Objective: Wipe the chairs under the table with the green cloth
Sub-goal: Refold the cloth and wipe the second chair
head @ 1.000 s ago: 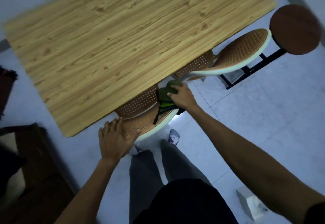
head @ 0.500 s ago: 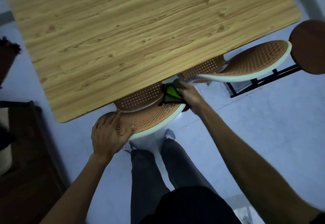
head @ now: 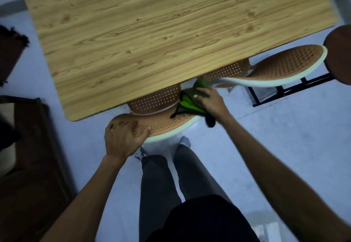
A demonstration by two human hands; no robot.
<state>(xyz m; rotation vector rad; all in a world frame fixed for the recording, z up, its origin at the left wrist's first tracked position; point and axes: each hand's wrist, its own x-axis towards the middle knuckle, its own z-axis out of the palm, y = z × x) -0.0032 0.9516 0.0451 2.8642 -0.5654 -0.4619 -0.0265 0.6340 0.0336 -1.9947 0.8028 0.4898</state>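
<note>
Two brown perforated chairs with white rims are tucked under the wooden table point(head: 152, 32). The near chair point(head: 163, 124) shows its backrest top and part of its seat below the table's front edge. My left hand point(head: 121, 137) rests on the left end of that backrest, fingers curled over it. My right hand point(head: 210, 101) presses the green cloth point(head: 188, 101) against the near chair's right side, close to the table edge; a dark corner of the cloth hangs below the wrist. The second chair point(head: 281, 67) sits to the right.
A round dark-brown stool point(head: 340, 55) on a black frame point(head: 284, 89) stands at the far right. Dark wooden furniture point(head: 32, 165) fills the left side. My legs point(head: 171, 181) stand on the pale tiled floor just behind the near chair.
The view has shifted so the table and chairs sit further right. My right hand with the cloth has slid a little along the chair; my left hand's fingers have curled over the backrest.
</note>
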